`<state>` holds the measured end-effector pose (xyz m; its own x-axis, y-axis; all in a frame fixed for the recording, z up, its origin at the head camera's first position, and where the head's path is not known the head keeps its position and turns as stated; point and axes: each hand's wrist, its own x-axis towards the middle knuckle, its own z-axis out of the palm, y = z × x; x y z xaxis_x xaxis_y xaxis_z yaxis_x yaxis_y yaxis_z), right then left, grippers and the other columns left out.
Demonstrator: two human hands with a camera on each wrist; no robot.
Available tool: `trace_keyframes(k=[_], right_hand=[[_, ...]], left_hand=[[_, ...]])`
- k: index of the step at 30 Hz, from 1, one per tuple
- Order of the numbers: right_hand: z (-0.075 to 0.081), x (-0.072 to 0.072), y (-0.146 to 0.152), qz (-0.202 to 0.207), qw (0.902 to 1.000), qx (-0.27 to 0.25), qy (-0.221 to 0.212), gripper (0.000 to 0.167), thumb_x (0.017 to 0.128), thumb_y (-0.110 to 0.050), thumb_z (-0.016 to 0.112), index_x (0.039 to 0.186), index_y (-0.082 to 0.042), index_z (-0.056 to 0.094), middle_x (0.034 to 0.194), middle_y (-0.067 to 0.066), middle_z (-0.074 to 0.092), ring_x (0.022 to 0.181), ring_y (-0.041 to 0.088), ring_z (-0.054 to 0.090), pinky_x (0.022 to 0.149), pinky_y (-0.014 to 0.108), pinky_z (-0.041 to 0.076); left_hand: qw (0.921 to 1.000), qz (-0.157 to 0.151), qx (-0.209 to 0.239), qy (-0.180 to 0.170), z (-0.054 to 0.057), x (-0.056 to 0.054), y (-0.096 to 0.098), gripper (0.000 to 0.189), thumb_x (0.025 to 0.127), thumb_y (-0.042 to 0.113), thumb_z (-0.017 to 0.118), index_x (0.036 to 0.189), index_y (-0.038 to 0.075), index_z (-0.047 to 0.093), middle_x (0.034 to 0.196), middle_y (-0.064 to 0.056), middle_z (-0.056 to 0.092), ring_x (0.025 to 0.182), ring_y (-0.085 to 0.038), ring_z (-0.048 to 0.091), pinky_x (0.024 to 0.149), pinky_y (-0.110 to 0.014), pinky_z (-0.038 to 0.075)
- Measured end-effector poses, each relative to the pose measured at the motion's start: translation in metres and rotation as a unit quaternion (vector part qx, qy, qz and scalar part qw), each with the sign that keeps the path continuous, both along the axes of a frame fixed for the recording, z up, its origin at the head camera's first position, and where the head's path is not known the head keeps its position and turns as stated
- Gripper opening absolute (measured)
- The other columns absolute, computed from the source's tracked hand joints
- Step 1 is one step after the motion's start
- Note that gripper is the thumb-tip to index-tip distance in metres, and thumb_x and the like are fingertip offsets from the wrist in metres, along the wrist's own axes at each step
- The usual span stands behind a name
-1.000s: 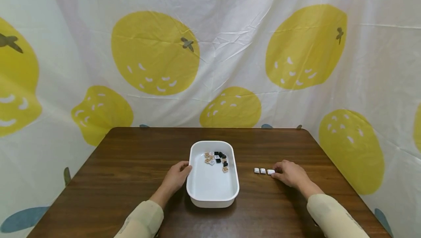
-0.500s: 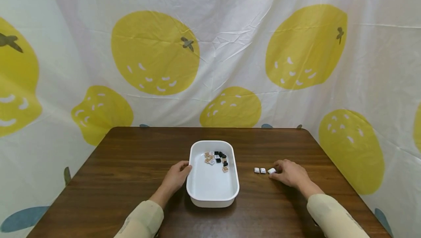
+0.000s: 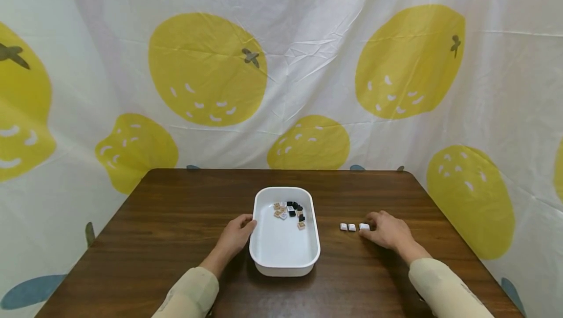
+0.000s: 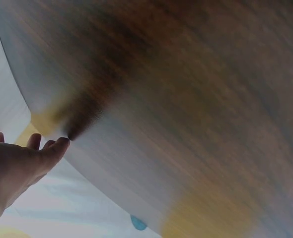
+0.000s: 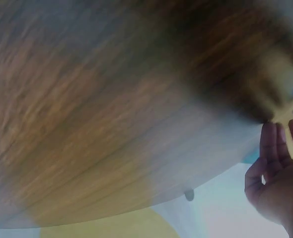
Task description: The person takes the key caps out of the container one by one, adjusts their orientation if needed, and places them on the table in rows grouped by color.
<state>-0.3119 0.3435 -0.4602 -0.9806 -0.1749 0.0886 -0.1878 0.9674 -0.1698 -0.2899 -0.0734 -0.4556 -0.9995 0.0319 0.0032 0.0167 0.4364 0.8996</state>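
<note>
In the head view my left hand (image 3: 236, 235) holds the left rim of a white rectangular tray (image 3: 285, 270), its thumb at the edge. Inside the tray lie several small keycaps: tan ones (image 3: 301, 225), white ones (image 3: 283, 216) and black ones (image 3: 292, 213). Right of it, my right hand (image 3: 389, 231) pinches a white keycap (image 3: 363, 226) between thumb and forefinger at table level. Two more white keycaps (image 3: 343, 227) stand just left of that one, in the same row. The left wrist view shows the left hand (image 4: 30, 161) but no tray.
A dark wood-grain table (image 3: 198, 191) carries everything, with rounded far corners. Behind it hangs a white cloth (image 3: 308, 88) with large yellow lemons printed on it. The tray stands between the two hands.
The white keycap at my right hand has turned, first slanting and now lying square with the row, its gap to the other two slightly wider. The left hand and tray stay put.
</note>
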Motion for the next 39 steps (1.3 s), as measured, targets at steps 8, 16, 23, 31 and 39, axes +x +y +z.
trace_keyframes(k=[8,16,23,31,39], right_hand=[[0.0021,0.001,-0.001,0.007,0.9999,0.008,0.003,0.036,0.089,-0.033,0.072,0.114,-0.007,0.069,0.103,0.011,0.063,0.096,0.034,0.063,0.078,0.059,0.049],[-0.0011,0.0007,0.0033,0.033,0.9984,0.021,0.04,0.025,0.088,-0.025,0.074,0.107,-0.009,0.071,0.1,0.01,0.063,0.095,0.033,0.063,0.075,0.058,0.049],[-0.0039,0.0013,0.0051,0.044,0.9955,0.015,0.082,0.023,0.085,-0.025,0.078,0.103,-0.012,0.071,0.097,0.007,0.062,0.089,0.03,0.064,0.068,0.05,0.047],[-0.0025,0.0031,0.0061,0.04,0.9953,0.014,0.086,0.022,0.085,-0.025,0.078,0.101,-0.013,0.072,0.097,0.007,0.063,0.088,0.029,0.064,0.065,0.047,0.046],[-0.0023,0.0045,0.0064,0.034,0.9968,0.013,0.072,0.022,0.085,-0.025,0.078,0.103,-0.013,0.072,0.101,0.008,0.063,0.092,0.03,0.064,0.068,0.047,0.046]], left_hand=[[1.0,-0.001,-0.003,0.0,-0.0005,0.0002,-0.0006,0.035,0.102,0.02,0.053,0.126,-0.003,0.062,0.115,-0.018,0.066,0.108,-0.032,0.059,0.097,-0.05,0.046],[1.0,-0.002,-0.003,0.002,-0.0003,-0.0002,-0.0004,0.035,0.102,0.02,0.053,0.126,-0.004,0.062,0.112,-0.017,0.066,0.106,-0.032,0.059,0.096,-0.05,0.046],[1.0,-0.003,-0.002,0.0,0.0009,0.0001,-0.0006,0.035,0.102,0.02,0.052,0.127,-0.003,0.061,0.114,-0.017,0.066,0.107,-0.031,0.059,0.096,-0.05,0.046],[1.0,-0.001,-0.007,0.003,0.0,0.0002,-0.001,0.035,0.102,0.021,0.053,0.127,-0.003,0.062,0.114,-0.017,0.066,0.107,-0.032,0.06,0.096,-0.05,0.046],[1.0,-0.003,-0.006,0.005,-0.0017,-0.001,-0.0006,0.035,0.102,0.02,0.053,0.126,-0.003,0.062,0.112,-0.017,0.066,0.106,-0.032,0.06,0.096,-0.05,0.046]])
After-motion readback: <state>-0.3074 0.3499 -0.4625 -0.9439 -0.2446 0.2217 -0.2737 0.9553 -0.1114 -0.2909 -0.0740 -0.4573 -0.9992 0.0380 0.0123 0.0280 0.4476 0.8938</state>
